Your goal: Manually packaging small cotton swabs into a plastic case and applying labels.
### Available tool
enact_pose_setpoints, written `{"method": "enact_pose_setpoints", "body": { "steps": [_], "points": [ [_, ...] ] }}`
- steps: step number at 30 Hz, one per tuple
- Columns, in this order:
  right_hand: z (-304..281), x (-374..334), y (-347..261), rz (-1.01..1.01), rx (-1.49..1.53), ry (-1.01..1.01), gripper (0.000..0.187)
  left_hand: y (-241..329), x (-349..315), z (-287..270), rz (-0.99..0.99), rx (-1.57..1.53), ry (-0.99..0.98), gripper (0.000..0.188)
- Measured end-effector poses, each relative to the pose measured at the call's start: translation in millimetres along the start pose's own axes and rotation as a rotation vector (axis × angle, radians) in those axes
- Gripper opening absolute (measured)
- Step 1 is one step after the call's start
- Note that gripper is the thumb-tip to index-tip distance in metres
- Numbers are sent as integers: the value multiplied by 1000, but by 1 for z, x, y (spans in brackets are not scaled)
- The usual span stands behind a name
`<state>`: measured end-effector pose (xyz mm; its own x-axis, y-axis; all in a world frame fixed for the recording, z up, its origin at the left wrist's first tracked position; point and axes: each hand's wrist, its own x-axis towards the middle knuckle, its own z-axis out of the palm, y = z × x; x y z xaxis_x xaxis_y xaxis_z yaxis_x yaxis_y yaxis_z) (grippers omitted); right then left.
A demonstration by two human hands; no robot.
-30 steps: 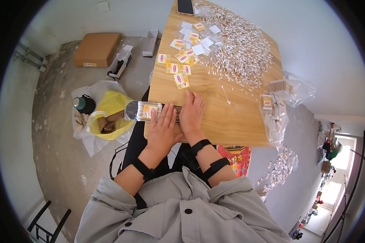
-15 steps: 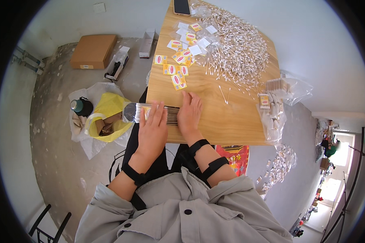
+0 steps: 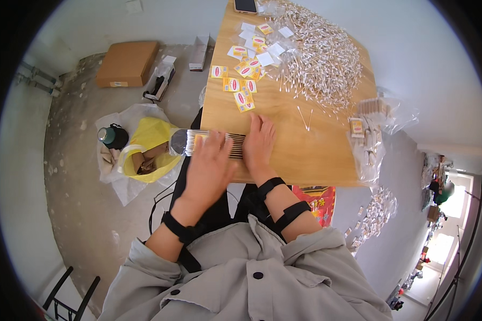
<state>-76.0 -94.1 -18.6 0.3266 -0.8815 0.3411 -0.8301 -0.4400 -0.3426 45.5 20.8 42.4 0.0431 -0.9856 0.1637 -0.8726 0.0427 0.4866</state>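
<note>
A clear plastic sleeve of cotton swabs (image 3: pixel 194 138) with a yellow card inside lies at the near left part of the wooden table (image 3: pixel 289 160), its left end sticking out past the table edge. My left hand (image 3: pixel 208 170), slightly blurred, lies over the sleeve with fingers stretched out; its thumb is hard to make out. Against the sleeve's right end rests the edge of my right hand (image 3: pixel 258 144), fingers extended and pointing away from me. Dark and pale stripes of swab sticks show between the two hands.
A big heap of loose cotton swabs (image 3: pixel 326 59) covers the far right. Yellow-and-white cards (image 3: pixel 242 99) lie scattered left of it, near a phone (image 3: pixel 245 5). Filled swab packs (image 3: pixel 370 144) line the right edge. A yellow bag (image 3: pixel 154 136) and bottle (image 3: pixel 112 136) stand on the floor.
My left hand has shifted slightly along the sleeve and its fingers have blurred. My right hand stays at the sleeve's right end. The whole view has shifted a little.
</note>
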Motion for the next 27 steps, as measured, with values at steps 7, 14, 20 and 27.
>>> {"method": "enact_pose_setpoints", "body": {
  "steps": [7,14,20,27],
  "points": [
    [-2,1,-1,-27,-23,-16,37,-36,7,-23,-69,-46,348,46],
    [1,-1,-1,-24,-14,-23,36,-17,17,17,112,86,53,49],
    [0,-1,0,-7,-12,-32,37,-21,16,18,100,26,37,50],
    [1,1,1,-28,-44,2,35,-73,10,-6,-353,-245,531,46]
  ]
}}
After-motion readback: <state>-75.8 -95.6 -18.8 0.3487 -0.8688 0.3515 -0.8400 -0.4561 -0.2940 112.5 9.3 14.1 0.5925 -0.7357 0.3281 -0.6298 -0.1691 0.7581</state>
